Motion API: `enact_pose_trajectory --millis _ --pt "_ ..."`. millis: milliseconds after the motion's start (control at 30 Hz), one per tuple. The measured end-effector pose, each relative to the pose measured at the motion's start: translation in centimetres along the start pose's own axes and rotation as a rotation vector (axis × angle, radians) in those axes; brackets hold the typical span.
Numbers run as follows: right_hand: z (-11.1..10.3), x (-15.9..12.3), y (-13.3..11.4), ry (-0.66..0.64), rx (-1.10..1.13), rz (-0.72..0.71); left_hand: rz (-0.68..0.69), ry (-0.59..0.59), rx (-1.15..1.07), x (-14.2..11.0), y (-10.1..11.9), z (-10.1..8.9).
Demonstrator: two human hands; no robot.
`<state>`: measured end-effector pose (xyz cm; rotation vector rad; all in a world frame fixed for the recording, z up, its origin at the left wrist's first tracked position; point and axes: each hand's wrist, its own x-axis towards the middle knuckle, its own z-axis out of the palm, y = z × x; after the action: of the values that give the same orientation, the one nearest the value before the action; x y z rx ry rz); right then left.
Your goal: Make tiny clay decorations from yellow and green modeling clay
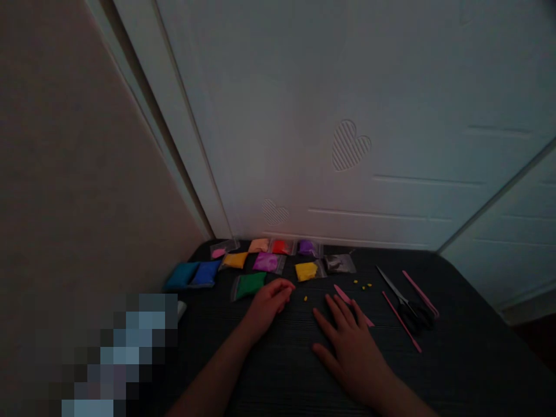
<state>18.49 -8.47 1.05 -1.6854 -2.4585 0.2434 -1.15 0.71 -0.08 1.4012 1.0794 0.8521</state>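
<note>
My left hand (271,302) rests at the right edge of a bag of green clay (251,285), its fingers curled together. Whatever may be inside those fingers is hidden. Flat on the dark table, my right hand (347,343) is open with fingers spread. Under or beside its fingers lies a pink plastic modelling knife (343,294), partly covered. One small yellow piece (305,299) sits between the two hands. Several more tiny yellow bits (364,288) are scattered beyond the right hand. Behind the hands lies an unsealed-looking bag of yellow clay (306,271).
Bags of coloured clay, including blue (205,273), orange (235,260), magenta (266,262), red (280,247) and black (340,263), line the table's back. Scissors (406,302) lie at right between a pink stick tool (400,320) and another pink tool (420,293). A white panel (304,145) stands behind.
</note>
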Motion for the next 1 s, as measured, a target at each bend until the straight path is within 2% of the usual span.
enact_pose_trajectory --millis 67,200,267,400,733,1000 --pt "-0.2 0.0 0.0 0.011 0.008 0.043 0.0 -0.002 -0.002 0.1 -0.1 0.0" --pt "-0.7 -0.3 -0.2 -0.055 0.059 -0.086 -0.013 0.011 0.003 0.1 -0.1 -0.1" --pt "-0.8 -0.4 -0.2 -0.052 0.066 -0.081 -0.021 0.011 0.009 0.1 0.0 -0.1" --pt "-0.5 -0.2 -0.3 0.033 0.033 0.042 -0.026 0.008 0.017 0.1 0.3 0.1" --pt "0.3 0.6 0.5 0.238 0.067 0.095 0.008 0.004 -0.018 0.1 0.3 0.2" --pt "0.6 2.3 -0.4 0.266 0.149 0.088 0.023 -0.015 -0.034 0.1 0.0 0.0"
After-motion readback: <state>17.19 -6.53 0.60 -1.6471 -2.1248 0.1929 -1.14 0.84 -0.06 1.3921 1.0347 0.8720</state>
